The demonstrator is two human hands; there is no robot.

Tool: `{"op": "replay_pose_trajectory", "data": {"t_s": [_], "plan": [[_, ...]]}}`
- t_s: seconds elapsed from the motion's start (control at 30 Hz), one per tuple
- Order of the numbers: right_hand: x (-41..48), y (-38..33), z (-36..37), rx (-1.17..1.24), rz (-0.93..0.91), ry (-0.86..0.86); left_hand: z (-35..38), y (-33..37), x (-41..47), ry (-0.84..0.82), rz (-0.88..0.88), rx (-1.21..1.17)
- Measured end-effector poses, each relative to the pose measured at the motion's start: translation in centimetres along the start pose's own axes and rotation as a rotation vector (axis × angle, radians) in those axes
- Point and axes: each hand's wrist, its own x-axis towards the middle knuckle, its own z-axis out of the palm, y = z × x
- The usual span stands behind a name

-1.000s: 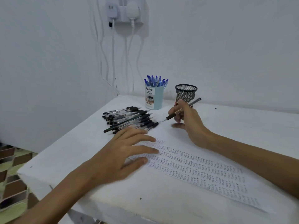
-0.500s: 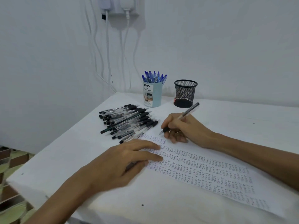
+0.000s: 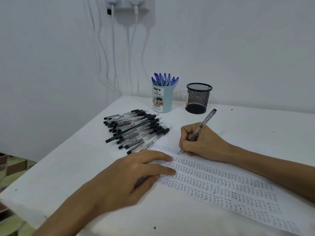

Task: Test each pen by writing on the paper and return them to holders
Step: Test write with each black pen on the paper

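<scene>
- A white desk (image 3: 73, 167) stood against a white wall, seen from above over the person's two bare forearms.
- The right hand (image 3: 196, 142) grasped a clear pen (image 3: 203, 124) in a writing hold, with thumb and curled fingers pinching the barrel low down.
- That pen leaned up and away to the right, its black end in the air and its tip touching the paper (image 3: 221, 188).
- The paper lay flat on the desk, running from the middle toward the near right corner. It was covered in rows of the small handwritten word "TEST".
- The pen tip met the sheet near the far left end of the uppermost row of writing.
- The left hand (image 3: 129, 178) lay palm down on the left end of the paper, fingers straight and slightly spread. It pressed on the sheet and grasped nothing.
- A pile of black pens (image 3: 134, 130) lay on the desk just beyond the left hand, the nearest of them at the paper's far left corner.
- A pale blue holder (image 3: 162, 101), labelled "DIY DESK ORGANIZER", stood upright at the back of the desk, packed with blue pens (image 3: 164, 80).
- A black mesh holder (image 3: 198, 97) stood upright near its right side, not touching it.
- White cables (image 3: 113, 48) hung down the wall behind the desk.
- Patterned floor tiles (image 3: 10, 167) showed at the lower left.
</scene>
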Motion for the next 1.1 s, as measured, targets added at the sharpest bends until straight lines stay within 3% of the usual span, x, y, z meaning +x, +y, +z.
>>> {"op": "replay_pose_trajectory", "data": {"t_s": [1.1], "plan": [[-0.17, -0.56, 0.12, -0.057, 0.013, 0.034, 0.01, -0.03, 0.01, -0.032, -0.033, -0.006]]}}
